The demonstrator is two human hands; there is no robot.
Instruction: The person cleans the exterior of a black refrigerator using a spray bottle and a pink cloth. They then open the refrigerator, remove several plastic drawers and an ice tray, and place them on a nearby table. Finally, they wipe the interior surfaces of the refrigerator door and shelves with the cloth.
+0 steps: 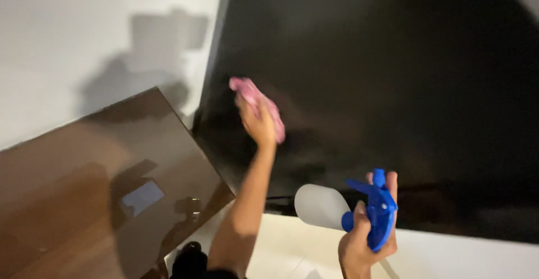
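Brown and glossy, the table [84, 200] filled the left of the room, its top catching a pale square of reflected light and the dim shapes of things above it. Behind it ran a white wall [67, 43] with a soft grey shadow thrown across it.

Next to the table's corner rose the left arm, reaching up and away from the body. The left hand [257, 123] was closed around a pink cloth [255, 102], bunched in the fingers and pressed flat against the big black screen [382, 88], palm towards the glass. Gripped like that, the cloth sat between hand and panel, so no bare skin seemed to touch the dark surface. The picture was blurred there, so I could not make out each finger.

Further right and lower, near the body, the right hand [365, 239] was wrapped around the neck of a spray bottle [342, 209]. Its blue trigger head stood upright in the fist while the pale body tipped out to the left. One finger lay by the trigger. Held low, it stayed clear of the cloth, above a white ledge [460, 256].
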